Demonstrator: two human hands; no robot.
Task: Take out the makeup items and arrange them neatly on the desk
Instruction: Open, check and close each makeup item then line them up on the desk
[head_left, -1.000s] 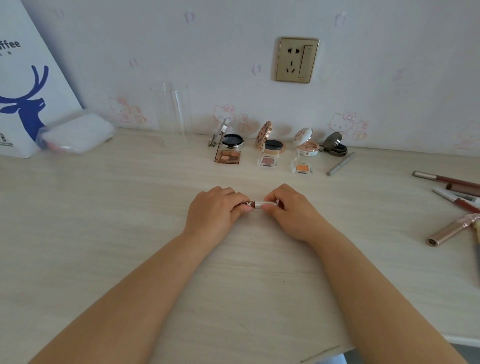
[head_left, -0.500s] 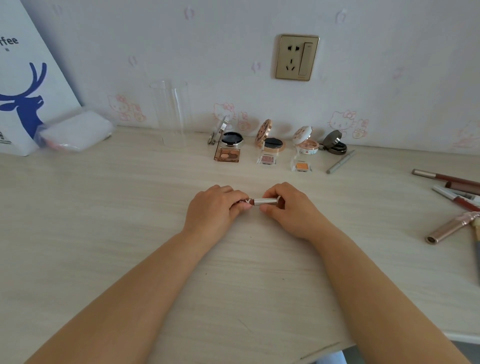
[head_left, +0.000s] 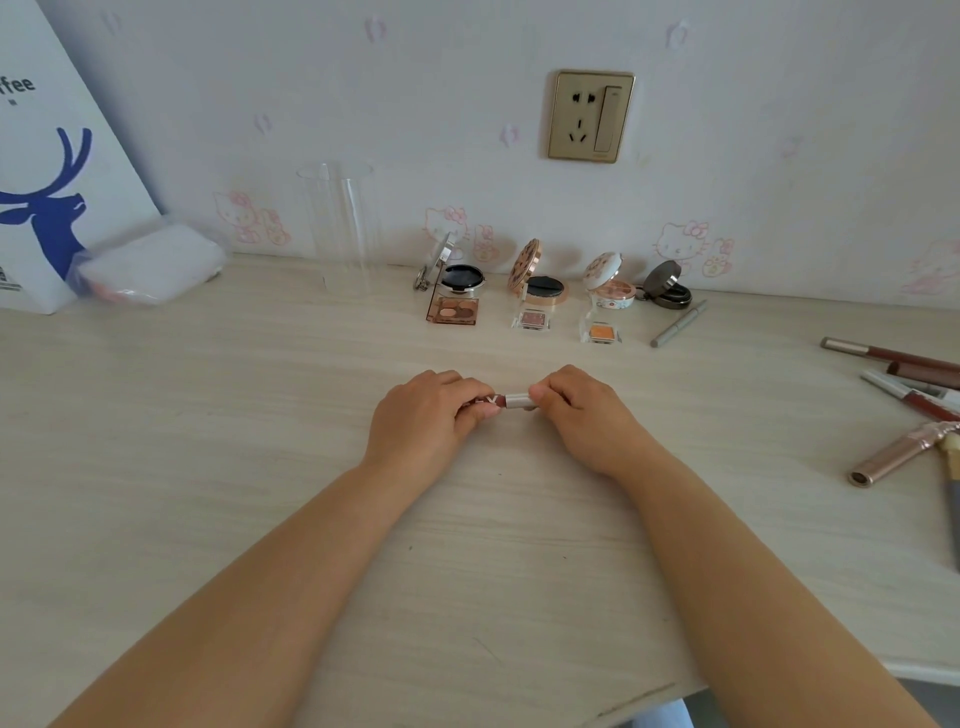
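Note:
Both hands hold one small lip gloss tube (head_left: 503, 401) level above the middle of the desk (head_left: 208, 441). My left hand (head_left: 423, 421) grips its dark red end. My right hand (head_left: 582, 415) pinches its silver cap end. Along the wall stand open compacts (head_left: 462, 280), (head_left: 540, 283), (head_left: 610, 291), (head_left: 667, 291), with small eyeshadow pans (head_left: 454, 310), (head_left: 531, 318), (head_left: 602, 332) lying in front of them. A grey pencil (head_left: 678, 325) lies beside these.
Several lip gloss tubes and pens (head_left: 909, 395) lie loose at the right edge. A clear plastic cylinder (head_left: 340, 228) stands by the wall. A white pouch (head_left: 150, 265) and a paper bag with a blue deer (head_left: 47, 171) sit at the back left. A wall socket (head_left: 591, 115) is above.
The hands stay in place on the tube; the visible stretch of tube between them has shifted slightly, showing more of the dark red part.

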